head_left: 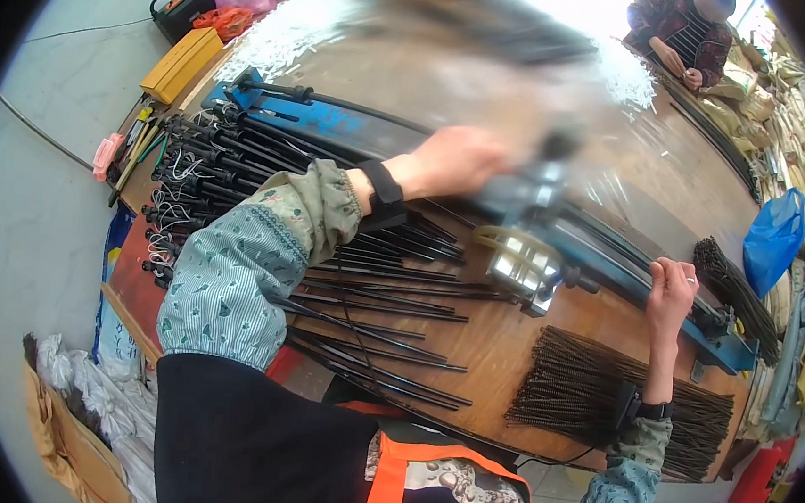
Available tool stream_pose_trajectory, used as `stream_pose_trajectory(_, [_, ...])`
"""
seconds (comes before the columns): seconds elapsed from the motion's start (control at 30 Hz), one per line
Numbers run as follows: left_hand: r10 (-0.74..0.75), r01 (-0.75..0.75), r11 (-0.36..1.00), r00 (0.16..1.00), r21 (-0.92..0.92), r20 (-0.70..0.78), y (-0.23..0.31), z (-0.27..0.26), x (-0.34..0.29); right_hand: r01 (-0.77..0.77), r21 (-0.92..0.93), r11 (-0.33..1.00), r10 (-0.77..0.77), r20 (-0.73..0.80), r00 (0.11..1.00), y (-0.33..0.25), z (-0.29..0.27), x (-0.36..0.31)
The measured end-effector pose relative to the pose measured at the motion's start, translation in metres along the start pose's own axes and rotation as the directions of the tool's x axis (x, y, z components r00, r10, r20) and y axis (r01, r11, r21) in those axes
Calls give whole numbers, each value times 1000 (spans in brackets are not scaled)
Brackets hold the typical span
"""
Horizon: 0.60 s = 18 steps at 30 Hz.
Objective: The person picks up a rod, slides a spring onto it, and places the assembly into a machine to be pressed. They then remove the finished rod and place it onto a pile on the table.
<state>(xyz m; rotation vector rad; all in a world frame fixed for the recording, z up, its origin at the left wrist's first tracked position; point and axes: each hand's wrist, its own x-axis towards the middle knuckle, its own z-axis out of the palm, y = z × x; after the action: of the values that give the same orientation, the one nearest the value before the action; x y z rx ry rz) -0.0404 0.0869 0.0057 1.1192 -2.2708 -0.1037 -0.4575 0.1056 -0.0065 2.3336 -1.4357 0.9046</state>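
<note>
My left hand [464, 165] is over the middle of a long blue metal bench fixture [323, 120]. Its fingers look curled but are smeared, and what they hold does not show. Just to its right is a shiny metal clamp block [524, 266] with a blurred black-knobbed lever [558, 146]. Near the fixture's right end my right hand [672, 290] is closed. A thin dark rod [611, 247] runs along the fixture toward that hand, but its grip is hidden. Several black tubes with white cords [211, 165] lie below my left arm.
On the near right table lies a bundle of dark ridged rods [590, 389], with another bundle [735, 287] farther right. White pieces [297, 30] are heaped at the back. A yellow box [181, 66] stands at left. A person [689, 38] sits across the table. A blue bag [774, 238] is at right.
</note>
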Motion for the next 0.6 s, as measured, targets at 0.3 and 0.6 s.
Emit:
stream_pose_trajectory(0.3, [-79, 61, 987, 990, 151, 115, -2, 8, 9, 167, -38, 985, -169, -44, 985, -58, -1, -18])
stream_pose_trajectory(0.6, [-170, 122, 967, 963, 222, 210, 8, 9, 16, 17, 231, 973, -28, 46, 999, -94, 1, -35])
